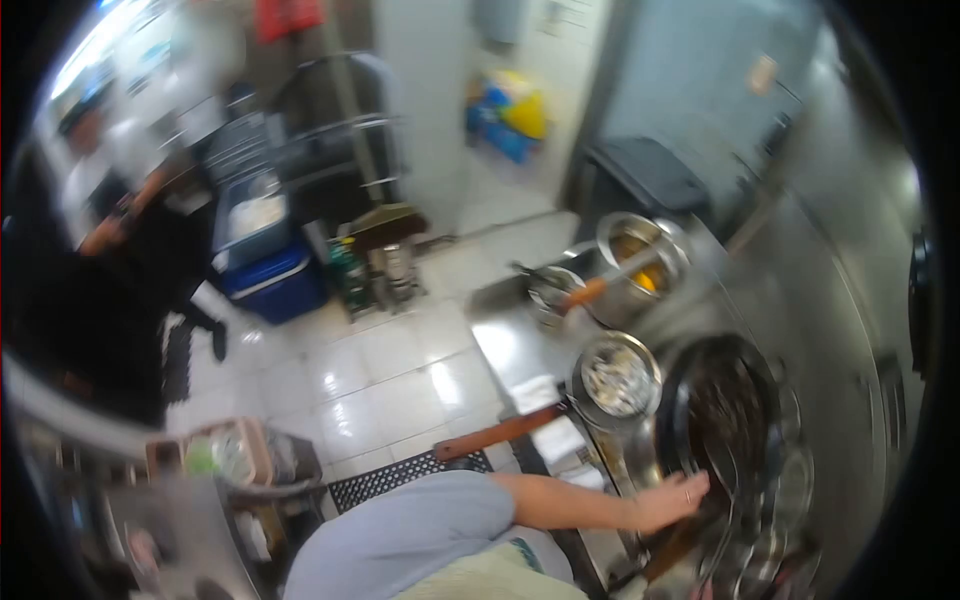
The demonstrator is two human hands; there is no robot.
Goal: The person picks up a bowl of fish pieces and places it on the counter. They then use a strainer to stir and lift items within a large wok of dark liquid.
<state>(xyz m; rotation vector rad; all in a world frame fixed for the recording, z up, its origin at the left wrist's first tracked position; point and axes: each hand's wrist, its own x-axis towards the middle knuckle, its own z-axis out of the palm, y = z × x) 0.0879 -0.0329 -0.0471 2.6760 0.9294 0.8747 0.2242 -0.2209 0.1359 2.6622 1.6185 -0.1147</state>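
Observation:
My left hand [668,503] reaches across from the grey sleeve, palm down with its fingers stretched out. It is close to the lower rim of a dark, blackened wok [722,415], and a ring shows on one finger. Below the hand a brown wooden handle [675,550] slants down from the wok. Beside the wok sits a round metal bowl [618,378] with whitish pieces in it. A long wooden handle [500,432] sticks out past the counter edge next to this bowl. My right hand is outside the picture.
Metal pots [640,255] stand at the counter's far end, and folded white cloths [558,440] lie along its edge. On the left, a person in a black apron [120,290] stands near a blue crate [275,285]. A dark bin [645,175] is behind the counter. Shiny tiles cover the floor.

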